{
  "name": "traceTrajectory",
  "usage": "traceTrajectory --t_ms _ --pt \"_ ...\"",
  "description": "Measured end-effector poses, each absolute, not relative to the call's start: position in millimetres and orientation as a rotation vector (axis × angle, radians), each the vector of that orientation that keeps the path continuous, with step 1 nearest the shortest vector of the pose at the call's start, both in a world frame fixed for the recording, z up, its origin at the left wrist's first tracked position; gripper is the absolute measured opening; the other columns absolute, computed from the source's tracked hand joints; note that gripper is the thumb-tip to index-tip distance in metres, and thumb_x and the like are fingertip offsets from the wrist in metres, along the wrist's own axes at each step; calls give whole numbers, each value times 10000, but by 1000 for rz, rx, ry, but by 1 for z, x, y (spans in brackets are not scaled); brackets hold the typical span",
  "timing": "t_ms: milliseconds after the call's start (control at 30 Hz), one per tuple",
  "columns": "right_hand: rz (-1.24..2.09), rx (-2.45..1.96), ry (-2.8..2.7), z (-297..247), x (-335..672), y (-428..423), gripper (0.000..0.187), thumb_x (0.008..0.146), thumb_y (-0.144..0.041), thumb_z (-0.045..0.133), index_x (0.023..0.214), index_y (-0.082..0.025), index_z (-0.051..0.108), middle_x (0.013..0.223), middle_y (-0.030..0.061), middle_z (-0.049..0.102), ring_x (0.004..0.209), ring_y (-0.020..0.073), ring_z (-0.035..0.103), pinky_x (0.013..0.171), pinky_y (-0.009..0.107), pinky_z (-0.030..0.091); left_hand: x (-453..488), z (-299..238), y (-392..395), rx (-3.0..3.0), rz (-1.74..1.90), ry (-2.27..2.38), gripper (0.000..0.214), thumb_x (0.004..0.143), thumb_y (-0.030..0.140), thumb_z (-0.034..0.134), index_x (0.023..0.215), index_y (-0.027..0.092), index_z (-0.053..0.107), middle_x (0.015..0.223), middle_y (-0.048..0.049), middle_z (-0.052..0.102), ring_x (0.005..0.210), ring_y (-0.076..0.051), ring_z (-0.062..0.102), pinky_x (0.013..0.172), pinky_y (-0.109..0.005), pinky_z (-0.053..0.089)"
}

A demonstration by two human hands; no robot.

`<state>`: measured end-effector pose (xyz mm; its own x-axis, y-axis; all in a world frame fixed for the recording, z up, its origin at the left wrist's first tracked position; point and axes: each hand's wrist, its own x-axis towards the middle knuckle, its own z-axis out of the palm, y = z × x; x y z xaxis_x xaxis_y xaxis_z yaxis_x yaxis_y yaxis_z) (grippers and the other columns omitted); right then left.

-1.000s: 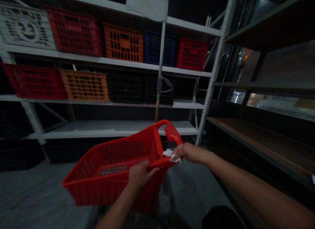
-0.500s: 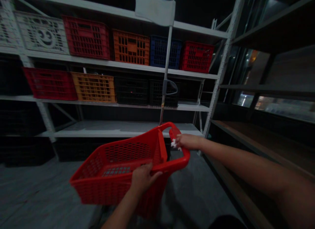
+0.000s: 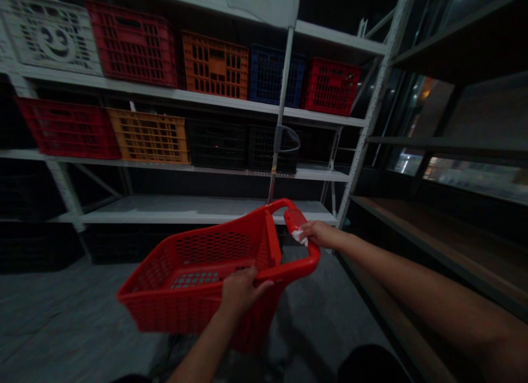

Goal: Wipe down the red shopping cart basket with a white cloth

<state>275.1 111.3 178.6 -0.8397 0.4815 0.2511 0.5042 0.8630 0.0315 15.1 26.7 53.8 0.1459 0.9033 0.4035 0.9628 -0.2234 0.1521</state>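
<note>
A red plastic shopping basket [image 3: 198, 262] is held tilted in front of me above the floor. My left hand [image 3: 241, 289] grips its near rim, fingers curled over the edge. My right hand [image 3: 319, 233] is closed on a small white cloth [image 3: 298, 236] and presses it against the basket's red handle [image 3: 297, 229] at the right end. The basket looks empty inside.
White metal shelving [image 3: 185, 97] faces me with red, orange, blue, black and white crates [image 3: 214, 67]. A pole with a dark grip [image 3: 280, 136] stands upright in front of it. Dark wooden shelves [image 3: 433, 229] run along the right. Grey floor [image 3: 61, 328] lies below.
My right hand with the white cloth has moved from the basket's rim corner up along the handle. The left hand has kept its grip on the rim.
</note>
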Motion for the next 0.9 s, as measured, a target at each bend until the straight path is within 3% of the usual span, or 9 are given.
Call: traceTrajectory --t_ms 167,300,500,667,767,900 --pt "351 -866 -2405 154 307 97 243 751 -99 496 879 -194 681 845 30 605 775 135 566 719 253 431 17 54 27 -2273 -638 -1883 574 724 685 308 874 209 593 858 -76 666 808 -212 604 680 -276 396" --pt "372 -995 -1933 125 305 115 209 714 -158 558 876 -185 686 852 43 609 788 159 565 712 282 451 19 56 26 -2251 -660 -1916 576 717 689 314 861 211 602 841 -77 669 813 -209 603 683 -266 389" --pt "446 -1055 -1458 88 286 123 284 757 -268 487 960 -161 655 974 74 652 907 218 578 820 394 447 30 63 28 -2208 -586 -1966 624 719 704 263 852 196 601 807 -95 664 776 -225 611 630 -272 393" --pt "282 -1074 -1142 59 263 63 354 796 -301 467 1052 -101 608 1055 141 596 1002 233 540 867 377 425 38 65 32 -2196 -556 -1961 638 724 707 233 878 199 587 812 -85 665 762 -233 618 612 -275 403" --pt "126 -1024 -1148 45 232 32 333 839 -275 433 1100 -134 583 1119 136 518 1067 213 490 884 345 416 41 65 36 -2174 -527 -1984 655 727 707 216 862 189 594 786 -94 662 758 -241 620 613 -279 406" --pt "-16 -949 -1315 28 188 24 259 843 -224 443 1025 -196 624 1034 103 510 1007 197 508 863 362 439 44 63 38 -2174 -566 -1975 644 736 695 222 914 198 591 824 -90 666 769 -232 621 613 -270 406"
